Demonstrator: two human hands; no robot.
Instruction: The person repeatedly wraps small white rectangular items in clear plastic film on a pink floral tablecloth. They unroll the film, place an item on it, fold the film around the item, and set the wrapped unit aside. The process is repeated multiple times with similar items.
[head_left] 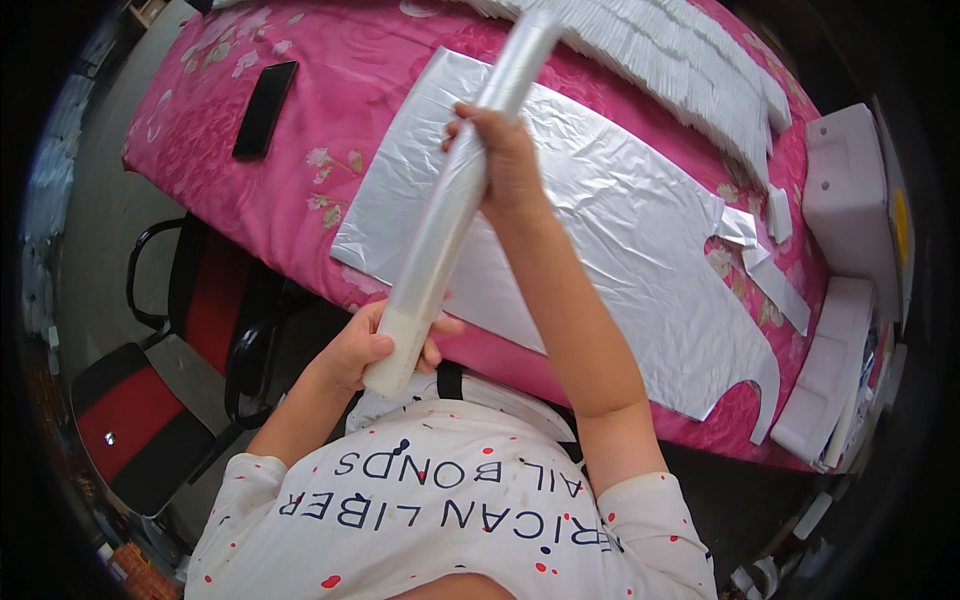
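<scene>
One pink table [205,190], and one silver sheet [620,235] sprawls right across it! Two white boxes [848,165] hug the right edge. One pale roll [443,228] slants above the sheet, low end past the table's near edge. Two hands on it: right hand [512,162] wrapped round the upper half, left hand [362,345] gripping the bottom. One phone [265,110] lies left, pink all round.

Red-and-black chair [145,415] on grey floor [112,165]
</scene>
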